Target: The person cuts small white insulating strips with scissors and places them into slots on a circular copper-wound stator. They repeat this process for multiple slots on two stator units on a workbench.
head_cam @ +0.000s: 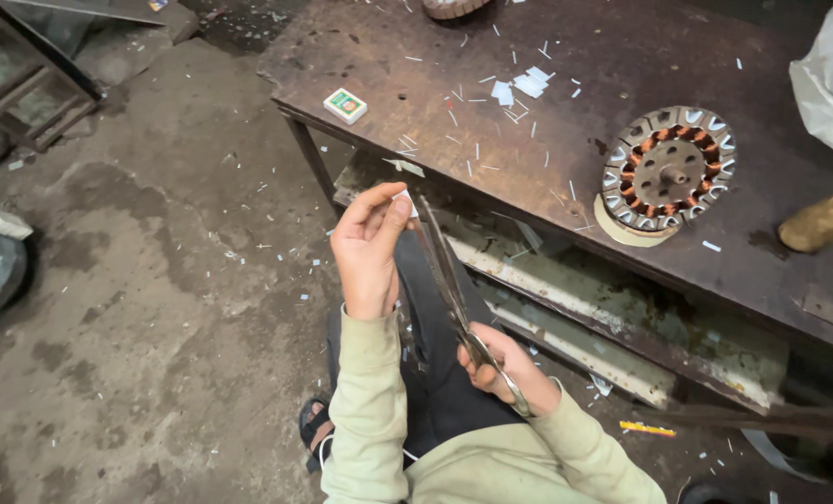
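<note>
My left hand (368, 245) is raised in front of the table edge and pinches a small white paper strip (404, 199) between thumb and fingers. My right hand (500, 366) grips the handles of a long pair of metal scissors (446, 280). The blades point up toward the strip and their tips reach it. Both arms wear pale green sleeves. A round motor stator with copper windings (668, 170) lies on the rusty brown metal table (566, 112), to the right of my hands.
White paper scraps (519, 86) litter the table and the concrete floor. A small matchbox (345, 105) lies near the table's left corner. A wooden handle (822, 220) and a white plastic bag (832, 75) are at the right. A lower shelf (622, 308) runs beneath.
</note>
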